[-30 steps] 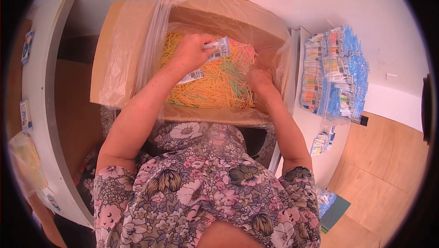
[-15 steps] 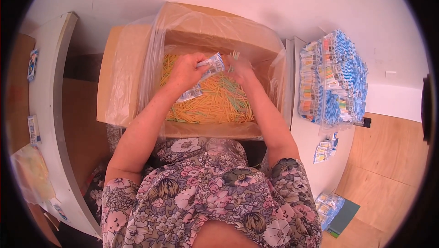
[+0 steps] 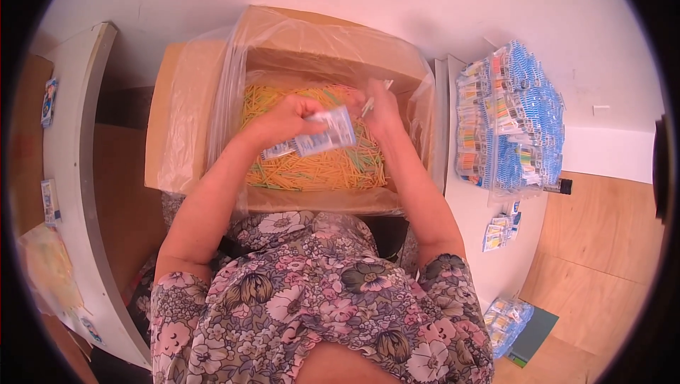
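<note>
A cardboard box (image 3: 164,129) lined with a clear plastic bag (image 3: 234,65) holds a heap of thin yellow, orange and green sticks (image 3: 326,168). Over the heap my left hand (image 3: 287,118) grips a small clear plastic packet (image 3: 322,136) with a blue and white printed end. My right hand (image 3: 379,104) is right beside it at the packet's upper right corner, pinching a few thin pale sticks (image 3: 370,103) that point up from its fingers. Both forearms reach out over my floral dress.
A big pile of filled blue and clear packets (image 3: 510,118) lies on the white table (image 3: 474,221) to the right, with a few loose packets (image 3: 499,232) nearer me and a bag of packets (image 3: 506,317) on the floor. A white shelf edge (image 3: 78,193) curves down the left.
My right hand has come up out of the stick heap to meet the packet. My left hand has shifted right and slightly down with the packet. The view has tilted a little.
</note>
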`<state>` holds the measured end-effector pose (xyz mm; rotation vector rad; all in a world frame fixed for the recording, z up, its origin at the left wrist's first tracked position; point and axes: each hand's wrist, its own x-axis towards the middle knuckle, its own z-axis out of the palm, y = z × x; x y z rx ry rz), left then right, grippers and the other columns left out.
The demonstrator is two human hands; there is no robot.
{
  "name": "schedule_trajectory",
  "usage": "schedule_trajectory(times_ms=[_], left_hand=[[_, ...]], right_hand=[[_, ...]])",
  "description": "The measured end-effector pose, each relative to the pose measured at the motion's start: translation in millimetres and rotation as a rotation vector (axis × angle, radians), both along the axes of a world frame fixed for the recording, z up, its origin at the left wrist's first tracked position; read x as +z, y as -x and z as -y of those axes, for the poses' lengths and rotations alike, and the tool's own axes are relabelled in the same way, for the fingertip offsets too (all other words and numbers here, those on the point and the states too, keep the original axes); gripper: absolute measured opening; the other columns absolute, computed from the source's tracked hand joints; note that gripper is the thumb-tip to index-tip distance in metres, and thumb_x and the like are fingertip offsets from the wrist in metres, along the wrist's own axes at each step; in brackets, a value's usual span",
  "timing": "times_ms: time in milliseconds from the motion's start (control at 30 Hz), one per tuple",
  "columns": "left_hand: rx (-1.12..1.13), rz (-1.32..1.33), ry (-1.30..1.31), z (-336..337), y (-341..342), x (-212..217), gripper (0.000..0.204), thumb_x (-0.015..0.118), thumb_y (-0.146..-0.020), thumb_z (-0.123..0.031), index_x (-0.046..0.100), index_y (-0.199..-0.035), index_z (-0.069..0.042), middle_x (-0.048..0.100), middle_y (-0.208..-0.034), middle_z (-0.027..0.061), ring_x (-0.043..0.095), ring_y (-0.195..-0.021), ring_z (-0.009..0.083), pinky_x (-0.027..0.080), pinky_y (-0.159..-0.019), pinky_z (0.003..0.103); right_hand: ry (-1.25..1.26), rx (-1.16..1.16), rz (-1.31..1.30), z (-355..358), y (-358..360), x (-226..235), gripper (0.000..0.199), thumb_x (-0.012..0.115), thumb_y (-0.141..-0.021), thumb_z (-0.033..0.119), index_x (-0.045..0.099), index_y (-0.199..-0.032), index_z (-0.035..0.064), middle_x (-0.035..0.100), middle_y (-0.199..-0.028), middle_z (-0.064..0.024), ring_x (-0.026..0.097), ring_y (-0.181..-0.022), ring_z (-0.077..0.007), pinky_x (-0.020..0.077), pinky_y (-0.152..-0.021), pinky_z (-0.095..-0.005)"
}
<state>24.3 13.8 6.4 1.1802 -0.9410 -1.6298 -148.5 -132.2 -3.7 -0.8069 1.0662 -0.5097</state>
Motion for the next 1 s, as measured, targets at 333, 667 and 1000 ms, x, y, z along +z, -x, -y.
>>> schedule_trajectory(times_ms=[333,667,1000], left_hand=[[-0.210,0.130,0.408,-6.5,15.9,-2.4,0.014,0.069,-0.075,-0.006,0.067,-0.088,-0.003,0.059,-0.107,0.0048,0.054,-0.094,0.0093,0.044,-0.082,0.027],[-0.281,-0.113,0.256,-11.3,17.9,11.0,0.014,0.069,-0.075,-0.004,0.068,-0.089,-0.001,0.059,-0.108,0.0037,0.053,-0.096,0.0088,0.044,-0.083,0.027],[-0.128,0.088,0.320,-11.5,19.1,5.1,0.011,0.068,-0.076,-0.002,0.068,-0.087,0.000,0.064,-0.074,-0.0008,0.056,-0.069,0.0053,0.047,-0.065,0.023]], right_hand=[[0.129,0.112,0.060,-93.2,-11.0,49.8,0.034,0.047,-0.088,0.029,0.051,-0.065,0.0043,0.062,-0.098,-0.0137,0.056,-0.090,-0.0183,0.0422,-0.082,-0.0324],[1.288,0.519,-0.364,-91.1,8.8,27.0,0.026,0.054,-0.088,0.024,0.057,-0.098,-0.0003,0.054,-0.122,-0.0151,0.056,-0.091,-0.0174,0.0454,-0.081,-0.0317],[0.962,0.210,-0.126,-88.2,-0.2,49.8,0.022,0.063,-0.085,0.023,0.055,-0.086,0.0020,0.058,-0.075,-0.0074,0.053,-0.065,-0.0116,0.0422,-0.058,-0.0266]])
